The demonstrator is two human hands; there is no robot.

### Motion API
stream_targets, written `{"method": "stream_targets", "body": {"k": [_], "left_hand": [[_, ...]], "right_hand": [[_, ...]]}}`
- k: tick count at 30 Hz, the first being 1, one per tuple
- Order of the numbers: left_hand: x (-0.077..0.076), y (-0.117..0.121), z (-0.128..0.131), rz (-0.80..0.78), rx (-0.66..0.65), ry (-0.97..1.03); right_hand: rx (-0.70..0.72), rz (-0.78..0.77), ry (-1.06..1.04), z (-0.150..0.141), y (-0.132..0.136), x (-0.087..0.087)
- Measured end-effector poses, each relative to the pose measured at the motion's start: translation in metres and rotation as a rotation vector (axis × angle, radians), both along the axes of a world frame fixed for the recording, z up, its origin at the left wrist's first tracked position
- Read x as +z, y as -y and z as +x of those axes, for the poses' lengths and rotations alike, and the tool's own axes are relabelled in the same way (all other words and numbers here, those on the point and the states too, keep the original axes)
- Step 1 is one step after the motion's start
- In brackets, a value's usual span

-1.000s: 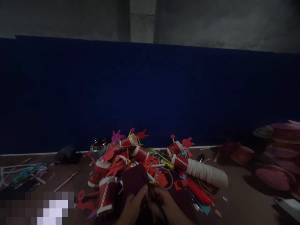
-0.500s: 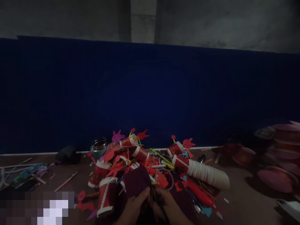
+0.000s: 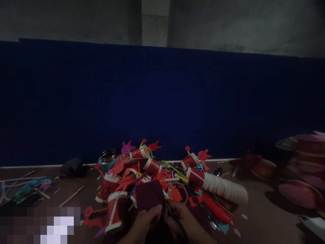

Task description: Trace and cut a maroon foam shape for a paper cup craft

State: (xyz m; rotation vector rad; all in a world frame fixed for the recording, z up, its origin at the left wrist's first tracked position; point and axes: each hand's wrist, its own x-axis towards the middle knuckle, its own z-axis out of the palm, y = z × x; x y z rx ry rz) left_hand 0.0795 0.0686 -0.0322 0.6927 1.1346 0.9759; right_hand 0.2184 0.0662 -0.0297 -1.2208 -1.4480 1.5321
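At the bottom middle, my left hand point(image 3: 149, 217) grips a dark purple sheet of paper point(image 3: 149, 195), its thumb on the near right edge. Close beside it, my right hand point(image 3: 181, 217) is closed around dark-handled scissors point(image 3: 172, 211), whose blades lie along the paper's right edge. Dim light makes the blades hard to make out. A red paper cup point(image 3: 116, 211) stands left of my hands. Beyond the paper lies a heap of cups and red paper cut-outs point(image 3: 175, 194). More dark purple paper point(image 3: 200, 217) lies beside my right hand.
A stack of nested paper cups point(image 3: 224, 188) lies on its side at right. Behind the heap stands an open teal jar point(image 3: 107, 161). Straws and scraps point(image 3: 33, 188) litter the left. Red tubs point(image 3: 309, 152) are piled far right. A blue panel point(image 3: 162, 101) rises behind the table.
The purple paper and my left hand have shifted slightly. My right hand has turned a little with the scissors. The things on the table stay where they were.
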Motion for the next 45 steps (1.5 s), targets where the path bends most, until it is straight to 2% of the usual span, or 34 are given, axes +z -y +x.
{"method": "stream_targets", "body": {"k": [3, 5, 8, 11, 13, 19, 24, 28, 32, 37, 41, 45], "left_hand": [[0.007, 0.001, 0.0, -0.048, 0.008, 0.045], [0.005, 0.0, 0.0, -0.071, 0.074, 0.073], [-0.01, -0.004, 0.002, -0.036, 0.139, 0.065], [-0.027, -0.009, 0.003, 0.03, 0.144, -0.017], [-0.031, -0.009, 0.004, 0.043, 0.148, -0.031], [-0.016, -0.006, 0.008, 0.019, 0.127, -0.046], [-0.011, -0.009, 0.007, -0.032, 0.155, 0.019], [-0.014, -0.01, 0.005, 0.0, 0.203, 0.069], [-0.025, -0.011, 0.003, 0.053, 0.223, 0.038], [-0.031, -0.011, 0.001, 0.146, 0.131, -0.028], [-0.02, -0.009, 0.002, 0.108, 0.1, -0.026], [-0.009, -0.008, 0.005, 0.038, 0.169, 0.023]], "right_hand": [[-0.042, -0.01, -0.007, 0.001, 0.001, 0.004], [-0.041, -0.011, -0.044, 0.001, 0.001, 0.006], [-0.006, -0.023, -0.064, 0.001, 0.0, 0.007], [0.004, -0.011, -0.079, 0.002, -0.002, 0.003], [0.004, -0.01, -0.084, 0.003, -0.004, -0.001], [-0.005, 0.053, -0.109, 0.006, -0.007, -0.014], [-0.013, 0.006, -0.032, 0.007, -0.008, -0.016], [-0.014, -0.045, -0.008, 0.006, -0.007, -0.006], [0.014, -0.04, -0.045, 0.005, -0.003, 0.006], [0.02, -0.007, -0.094, 0.005, -0.004, 0.002], [-0.02, -0.031, -0.047, 0.005, -0.004, -0.001], [-0.038, -0.027, -0.035, 0.005, -0.001, 0.006]]}}
